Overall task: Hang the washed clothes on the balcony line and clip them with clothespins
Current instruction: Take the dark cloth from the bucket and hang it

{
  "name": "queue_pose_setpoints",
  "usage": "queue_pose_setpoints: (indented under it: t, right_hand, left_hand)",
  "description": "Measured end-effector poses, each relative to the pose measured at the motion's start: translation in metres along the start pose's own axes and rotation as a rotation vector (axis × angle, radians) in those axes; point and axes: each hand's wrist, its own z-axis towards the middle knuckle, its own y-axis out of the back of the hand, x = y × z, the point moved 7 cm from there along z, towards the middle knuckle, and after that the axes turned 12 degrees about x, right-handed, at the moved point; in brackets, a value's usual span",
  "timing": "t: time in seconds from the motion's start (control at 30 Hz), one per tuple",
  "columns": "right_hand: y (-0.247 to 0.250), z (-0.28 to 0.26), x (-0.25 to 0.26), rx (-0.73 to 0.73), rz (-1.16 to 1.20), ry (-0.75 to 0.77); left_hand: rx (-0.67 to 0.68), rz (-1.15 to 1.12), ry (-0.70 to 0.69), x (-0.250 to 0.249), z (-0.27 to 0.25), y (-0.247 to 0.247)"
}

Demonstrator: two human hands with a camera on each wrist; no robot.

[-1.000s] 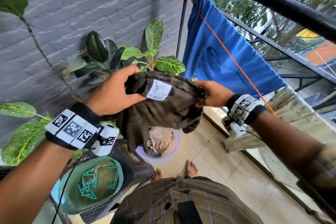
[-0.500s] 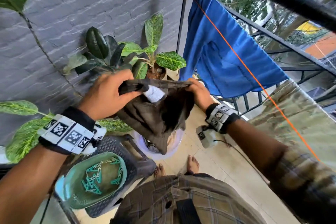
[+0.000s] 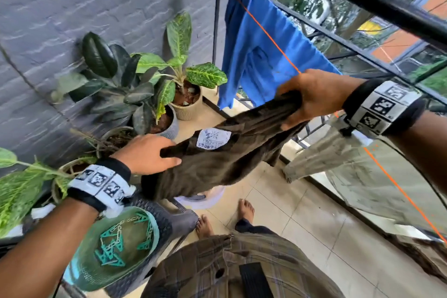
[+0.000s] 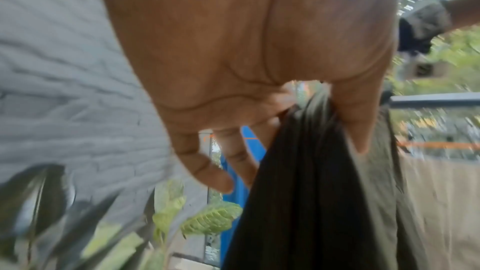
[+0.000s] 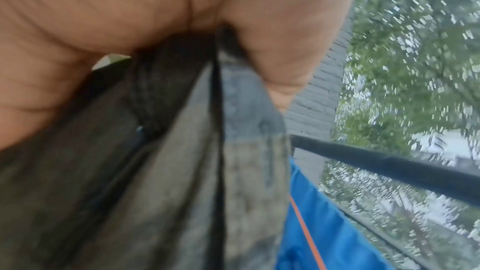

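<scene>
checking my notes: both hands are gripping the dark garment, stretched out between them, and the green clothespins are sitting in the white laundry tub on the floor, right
Not quite. Both the left hand and right hand do grip the dark garment, but the green clothespins lie in the teal bowl under the left forearm, not in the white tub. The head view shows it.

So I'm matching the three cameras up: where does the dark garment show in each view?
Head: dark garment at centre, stretched between left hand and right hand.
Left wrist: lower centre-right, hanging from the fingers.
Right wrist: lower left, under the palm.
Shared landmark: blue shirt on the orange line.
</scene>
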Motion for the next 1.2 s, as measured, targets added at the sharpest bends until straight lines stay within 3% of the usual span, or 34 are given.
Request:
queue_pose_setpoints:
  t: [0.07,0.13,0.27,0.43,0.53,0.67,0.8,0.93,1.0,1.07,1.2]
  right_hand:
    - [-0.011,-0.017,-0.019,0.025,-0.062,-0.08]
    - [-0.021,-0.038,-0.036,-0.041,-0.069,-0.128]
    - [-0.053,-0.081,-0.074,-0.205,0.234,-0.23]
    - [-0.122,-0.126,-0.098,-0.302,0.622,-0.274]
    - [-0.154,-0.156,-0.098,-0.332,0.795,-0.273]
    - [-0.187,-0.208,-0.106,-0.41,0.83,-0.331]
    - [-0.245,-0.261,-0.124,-0.283,0.801,-0.512]
    - [-0.289,-0.316,-0.121,-0.074,0.711,-0.573]
    - [-0.307,-0.346,-0.119,-0.077,0.662,-0.578]
    - [-0.33,-0.378,-0.127,-0.226,0.696,-0.638]
    - [-0.391,-0.456,-0.132,-0.728,1.066,-0.715]
  left_hand:
    - [-0.045,-0.246,-0.104,0.001,-0.006,0.003]
    - [-0.121,-0.325,-0.19,-0.004,-0.009,0.006]
    - [-0.105,-0.212,-0.262,-0.031,-0.002,0.013]
    - [-0.317,-0.082,-0.448,-0.067,0.007,0.035]
    - [-0.226,-0.099,-0.373,-0.085,0.016,0.031]
    - [-0.123,-0.146,-0.43,-0.119,0.029,0.02]
    - [-0.176,-0.177,-0.463,-0.167,0.028,0.023]
    - [-0.235,-0.169,-0.521,-0.236,0.024,0.025]
    - [-0.23,-0.151,-0.563,-0.274,0.019,0.019]
    - [-0.21,-0.168,-0.603,-0.307,0.012,0.013]
    - [-0.161,-0.218,-0.674,-0.363,0.0,-0.008]
